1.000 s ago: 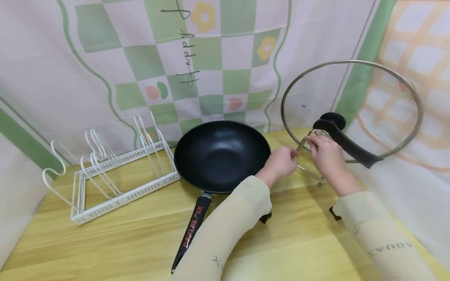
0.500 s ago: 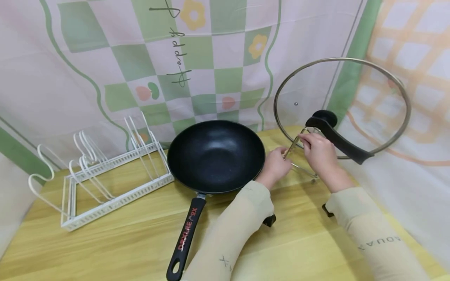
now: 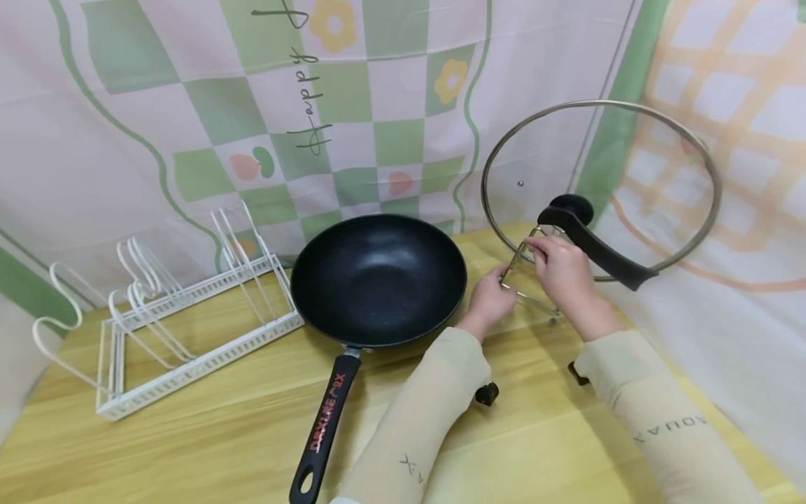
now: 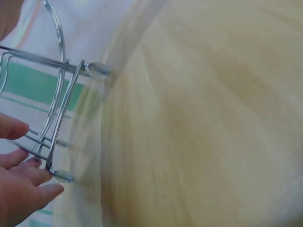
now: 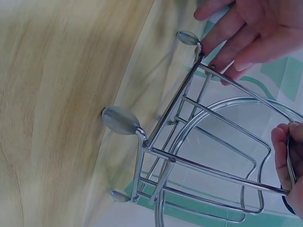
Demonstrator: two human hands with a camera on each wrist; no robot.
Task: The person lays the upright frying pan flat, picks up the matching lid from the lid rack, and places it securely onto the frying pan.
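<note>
Both the left hand [image 3: 494,297], fingers loose, and the pinching right hand [image 3: 560,273] touch the stand [image 5: 215,170] right of the pan [image 3: 378,280]. Bracing it low while guiding the top should keep the lid [image 3: 588,239] beyond steady.

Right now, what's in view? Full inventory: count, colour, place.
Wok: 1, black, centre of head view
Dish rack: 1, white, left of wok
Wire rack: 1, silver, right of wok
Lid: 1, clear with black handle, on edge at wire rack
Table: 1, pale wood, under wok and dish rack
Patterned cloth: piece count unclear, white, green, pink, orange, behind and right of table
Small pieces: 2, black, beside sleeves, identity unclear
Sleeves: 2, beige, lower middle and right of head view
Left hand: 1, bare, touching wire rack
Right hand: 1, bare, pinching wire rack
</note>
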